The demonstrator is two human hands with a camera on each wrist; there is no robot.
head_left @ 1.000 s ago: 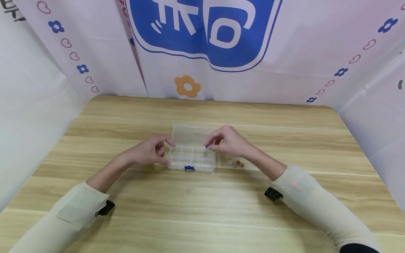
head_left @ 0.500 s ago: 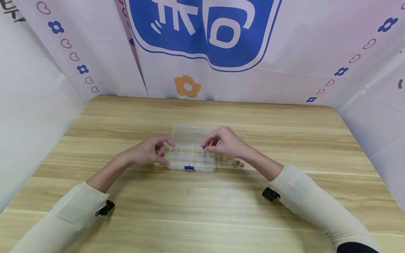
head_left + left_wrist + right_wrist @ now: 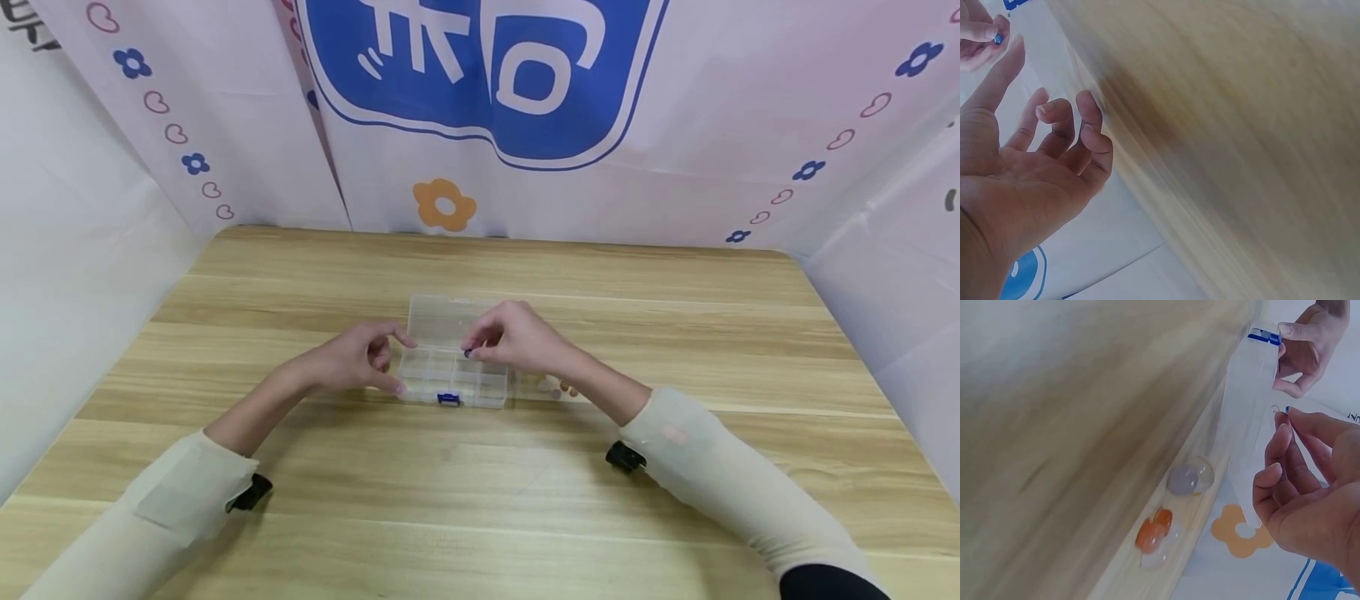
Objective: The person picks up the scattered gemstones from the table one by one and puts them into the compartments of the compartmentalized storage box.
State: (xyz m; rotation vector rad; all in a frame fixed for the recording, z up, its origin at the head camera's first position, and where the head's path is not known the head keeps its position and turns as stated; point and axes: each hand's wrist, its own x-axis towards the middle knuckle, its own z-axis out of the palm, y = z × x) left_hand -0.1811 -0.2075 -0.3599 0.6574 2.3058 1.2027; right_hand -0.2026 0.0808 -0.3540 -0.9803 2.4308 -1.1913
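Head view has two pale sleeves nearest: the left sleeve (image 3: 176,500) with a small black clip (image 3: 251,492) at its cuff, and the right sleeve (image 3: 705,458) with another. A black band (image 3: 828,582) wraps the right arm at the bottom edge. Under both arms runs a wooden table (image 3: 450,508) with streaky grain.

Further in lies the clear box (image 3: 491,400), split into small compartments in two rows, with a blue catch (image 3: 448,399) on its front wall. Off its right end, partly behind the forearm in the head view, the right wrist view shows a few shiny stones on the table: orange stones (image 3: 1150,536), clear pieces (image 3: 1154,557) and a pale purple stone (image 3: 1183,479).

At the left end of the box, the left hand (image 3: 352,357) holds the box between thumb and forefinger, which stand well apart — thumb at the front corner, forefinger at the back one — while its other fingers curl loosely. The right hand (image 3: 521,337) pinches a tiny blue bead (image 3: 468,352) between thumb and fingertip, by the back edge of the box, right of its middle; whether the bead touches the box I cannot tell.

Behind the box its clear lid (image 3: 435,321) is folded back — the right hand covers part of it. Farthest off hangs a white cloth (image 3: 675,200) with an orange flower (image 3: 426,204) and a big blue emblem (image 3: 450,104).
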